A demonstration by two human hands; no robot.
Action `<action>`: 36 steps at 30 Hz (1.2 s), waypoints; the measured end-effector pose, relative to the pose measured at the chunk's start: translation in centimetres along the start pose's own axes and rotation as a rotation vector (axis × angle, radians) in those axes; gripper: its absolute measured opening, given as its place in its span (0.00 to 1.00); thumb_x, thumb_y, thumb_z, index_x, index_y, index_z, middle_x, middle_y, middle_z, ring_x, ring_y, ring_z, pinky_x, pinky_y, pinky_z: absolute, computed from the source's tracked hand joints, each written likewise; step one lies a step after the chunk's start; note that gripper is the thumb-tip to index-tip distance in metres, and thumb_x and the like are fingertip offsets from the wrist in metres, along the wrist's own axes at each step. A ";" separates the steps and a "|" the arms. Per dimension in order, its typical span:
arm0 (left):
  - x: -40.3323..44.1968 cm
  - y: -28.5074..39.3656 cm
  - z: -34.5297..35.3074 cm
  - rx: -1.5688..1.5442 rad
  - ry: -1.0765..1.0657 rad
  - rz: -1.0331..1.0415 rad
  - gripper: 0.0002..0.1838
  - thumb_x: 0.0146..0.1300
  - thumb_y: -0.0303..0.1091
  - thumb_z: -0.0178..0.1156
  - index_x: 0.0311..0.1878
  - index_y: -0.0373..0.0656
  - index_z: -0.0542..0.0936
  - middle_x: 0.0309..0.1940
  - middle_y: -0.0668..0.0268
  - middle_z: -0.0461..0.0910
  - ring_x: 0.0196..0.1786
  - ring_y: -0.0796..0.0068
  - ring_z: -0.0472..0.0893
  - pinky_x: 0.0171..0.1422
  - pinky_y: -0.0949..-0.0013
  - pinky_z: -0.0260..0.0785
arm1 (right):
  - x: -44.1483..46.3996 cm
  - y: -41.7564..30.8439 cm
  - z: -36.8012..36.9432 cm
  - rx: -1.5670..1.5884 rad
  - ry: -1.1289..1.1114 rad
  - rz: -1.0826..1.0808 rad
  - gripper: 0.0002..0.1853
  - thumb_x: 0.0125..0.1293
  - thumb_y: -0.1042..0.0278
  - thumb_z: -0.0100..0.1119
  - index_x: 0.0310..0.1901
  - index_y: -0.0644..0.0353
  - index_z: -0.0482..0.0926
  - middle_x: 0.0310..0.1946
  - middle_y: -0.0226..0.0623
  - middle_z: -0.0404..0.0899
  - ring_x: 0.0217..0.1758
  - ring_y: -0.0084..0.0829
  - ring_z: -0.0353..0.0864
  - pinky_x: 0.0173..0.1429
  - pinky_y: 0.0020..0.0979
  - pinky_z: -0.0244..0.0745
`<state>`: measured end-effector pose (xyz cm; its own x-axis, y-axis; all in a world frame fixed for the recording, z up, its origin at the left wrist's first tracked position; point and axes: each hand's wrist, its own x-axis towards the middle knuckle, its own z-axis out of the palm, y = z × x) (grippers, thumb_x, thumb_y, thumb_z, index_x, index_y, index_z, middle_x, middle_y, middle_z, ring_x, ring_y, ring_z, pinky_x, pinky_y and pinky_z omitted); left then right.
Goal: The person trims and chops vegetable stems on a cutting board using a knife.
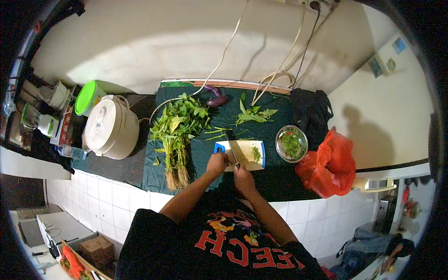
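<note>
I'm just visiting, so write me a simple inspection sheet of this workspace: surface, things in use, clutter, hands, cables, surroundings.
Surface: dark green cloth covers much of the counter.
Job's things: cutting board with chopped greens; knife; bowl containing greens.
Clutter: leafy bunch, purple vegetables, loose sprig, red bag, black bag.
Hands: right hand grips the knife handle; left hand is at the board's left side, its grip unclear.
Cables: white cable crosses the cloth; coiled cable by the wall.
Surroundings: rice cooker at left; tiled counter front.
</note>
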<state>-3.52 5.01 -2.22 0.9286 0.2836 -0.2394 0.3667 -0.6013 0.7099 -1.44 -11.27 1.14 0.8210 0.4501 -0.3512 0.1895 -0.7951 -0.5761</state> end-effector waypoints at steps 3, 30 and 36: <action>0.5 -0.4 0.0 -0.048 -0.055 -0.101 0.07 0.49 0.33 0.69 0.33 0.44 0.86 0.32 0.54 0.84 0.37 0.52 0.84 0.45 0.54 0.78 | 0.2 -0.3 -0.3 -0.035 -0.013 -0.019 0.22 0.74 0.54 0.43 0.45 0.71 0.71 0.32 0.65 0.80 0.38 0.62 0.81 0.43 0.56 0.76; -0.5 2.9 -2.7 0.186 -0.112 -0.355 0.14 0.50 0.48 0.71 0.36 0.51 0.87 0.37 0.58 0.86 0.42 0.56 0.86 0.47 0.55 0.79 | -2.0 -1.1 -0.4 0.008 -0.019 -0.019 0.20 0.74 0.57 0.44 0.44 0.72 0.70 0.27 0.63 0.79 0.34 0.64 0.80 0.40 0.58 0.75; -0.5 2.5 -2.4 0.222 -0.109 -0.369 0.14 0.50 0.47 0.70 0.36 0.49 0.87 0.37 0.57 0.86 0.42 0.55 0.85 0.48 0.54 0.78 | -0.6 0.4 2.1 0.014 0.145 -0.084 0.20 0.74 0.56 0.44 0.45 0.72 0.70 0.29 0.63 0.79 0.34 0.63 0.80 0.40 0.58 0.75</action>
<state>-3.18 5.11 1.25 0.7294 0.4362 -0.5270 0.6671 -0.6240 0.4069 -2.99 -10.95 -0.44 0.8718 0.4505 -0.1922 0.2538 -0.7511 -0.6095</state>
